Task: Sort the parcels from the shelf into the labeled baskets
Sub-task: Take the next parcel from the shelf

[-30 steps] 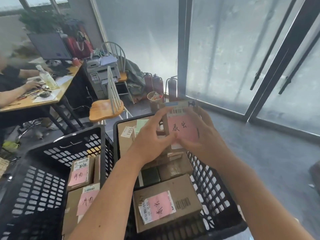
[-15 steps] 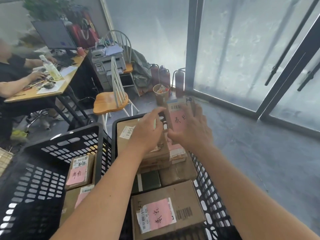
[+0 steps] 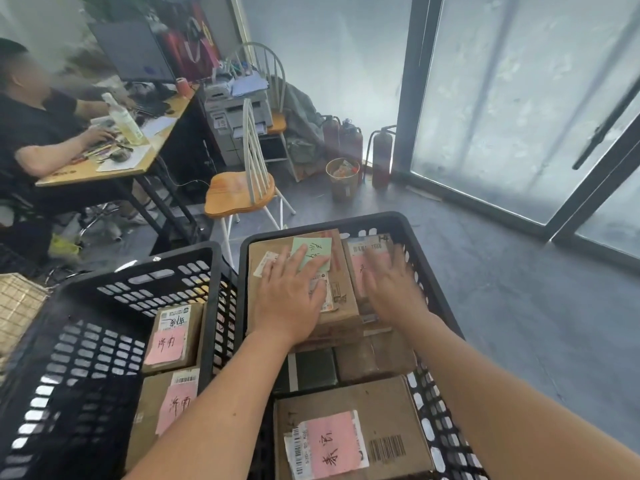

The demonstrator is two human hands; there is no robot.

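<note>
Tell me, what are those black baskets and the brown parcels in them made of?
The baskets look like moulded black plastic: slightly glossy, with regular slotted holes in the walls. The parcels, such as the near one, look like plain brown cardboard: matte, creased, with printed barcodes and paper labels stuck on. One dark parcel may be plastic wrap; I can't tell.

In the right basket (image 3: 412, 225) we see the left hand (image 3: 289, 301) lying flat on a large cardboard box (image 3: 270, 247) with a green note (image 3: 313, 252). Just right of this box, the right hand (image 3: 393, 289) is blurred over a parcel with a pink label (image 3: 367, 249). Left of this basket stands a second basket (image 3: 180, 258).
</note>
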